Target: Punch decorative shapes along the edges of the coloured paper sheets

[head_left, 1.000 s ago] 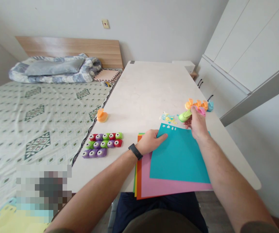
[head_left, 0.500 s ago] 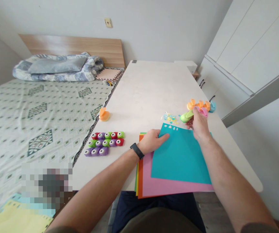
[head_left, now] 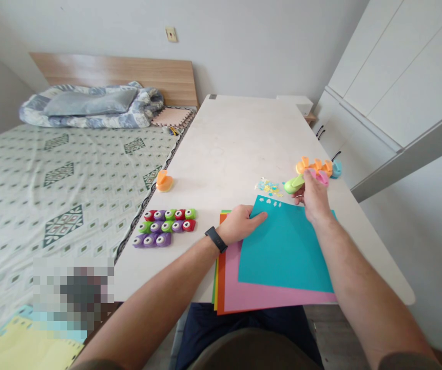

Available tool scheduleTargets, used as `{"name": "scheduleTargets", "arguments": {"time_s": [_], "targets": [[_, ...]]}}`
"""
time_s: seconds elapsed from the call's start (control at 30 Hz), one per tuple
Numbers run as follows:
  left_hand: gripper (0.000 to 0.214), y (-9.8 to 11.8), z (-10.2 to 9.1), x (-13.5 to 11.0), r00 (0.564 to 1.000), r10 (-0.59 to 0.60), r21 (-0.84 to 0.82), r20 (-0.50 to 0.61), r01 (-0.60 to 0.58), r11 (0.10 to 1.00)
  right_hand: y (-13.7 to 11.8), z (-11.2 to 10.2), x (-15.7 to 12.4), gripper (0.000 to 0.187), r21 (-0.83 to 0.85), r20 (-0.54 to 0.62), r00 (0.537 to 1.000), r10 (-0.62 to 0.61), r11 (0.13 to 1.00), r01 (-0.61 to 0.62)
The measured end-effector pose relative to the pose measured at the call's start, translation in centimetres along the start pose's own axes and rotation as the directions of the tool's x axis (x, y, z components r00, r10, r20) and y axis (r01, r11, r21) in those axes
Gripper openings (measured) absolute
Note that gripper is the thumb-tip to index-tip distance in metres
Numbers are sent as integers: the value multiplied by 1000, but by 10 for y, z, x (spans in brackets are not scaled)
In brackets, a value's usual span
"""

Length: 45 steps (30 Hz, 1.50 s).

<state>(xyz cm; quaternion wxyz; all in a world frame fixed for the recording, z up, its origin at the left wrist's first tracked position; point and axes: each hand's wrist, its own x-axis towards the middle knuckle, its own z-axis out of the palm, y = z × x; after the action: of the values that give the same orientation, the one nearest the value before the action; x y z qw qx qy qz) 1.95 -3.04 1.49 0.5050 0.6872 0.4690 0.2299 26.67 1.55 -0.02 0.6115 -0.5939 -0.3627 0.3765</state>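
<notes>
A teal paper sheet (head_left: 286,249) with small shapes punched along its far edge lies on a stack of pink, orange, yellow and green sheets (head_left: 244,293). My left hand (head_left: 239,223), a black band on its wrist, rests with fingers curled on the sheet's left corner. My right hand (head_left: 312,198) is closed on a green paper punch (head_left: 293,184) just beyond the sheet's far edge. Small paper cut-outs (head_left: 269,186) lie scattered left of the punch.
Orange, pink and blue punches (head_left: 319,167) cluster near the white table's right edge (head_left: 378,246). Rows of red, green and purple punches (head_left: 165,227) and one orange punch (head_left: 164,181) sit at the left. A bed (head_left: 51,169) adjoins the table's left side; white cabinets (head_left: 390,77) stand at the right.
Almost nothing has moved: both hands hold their places, the right hand with the green punch shifted only slightly. The camera view drifted a little.
</notes>
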Motion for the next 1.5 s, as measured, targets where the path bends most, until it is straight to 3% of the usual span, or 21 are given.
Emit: {"name": "scheduleTargets", "arguments": {"time_s": [0.37, 0.83, 0.9, 0.97, 1.07, 1.2, 1.5], "targets": [[45, 2, 1, 0, 1000, -9, 2, -8, 9, 1000, -4, -2, -3, 53, -11, 19, 998, -52, 999, 52], [52, -9, 6, 4, 996, 85, 190, -15, -80, 978, 0, -5, 0, 50, -32, -6, 997, -72, 997, 71], [51, -8, 6, 2, 983, 179, 301, -40, -159, 940, 0, -5, 0, 49, -27, -12, 997, -71, 997, 71], [45, -6, 5, -2, 942, 335, 443, -29, -288, 849, 0, -5, 0, 48, -23, -20, 997, -68, 997, 68], [34, -3, 6, -8, 873, 481, 610, 85, -427, 667, 0, -5, 1, 49, -25, -31, 997, -66, 998, 66], [31, -2, 9, -12, 865, 469, 731, 180, -437, 524, 2, -6, 2, 51, -29, -47, 995, -91, 996, 90], [27, -3, 12, -14, 860, 466, 773, 210, -438, 460, 2, -4, 3, 52, -29, -47, 995, -83, 996, 82]]}}
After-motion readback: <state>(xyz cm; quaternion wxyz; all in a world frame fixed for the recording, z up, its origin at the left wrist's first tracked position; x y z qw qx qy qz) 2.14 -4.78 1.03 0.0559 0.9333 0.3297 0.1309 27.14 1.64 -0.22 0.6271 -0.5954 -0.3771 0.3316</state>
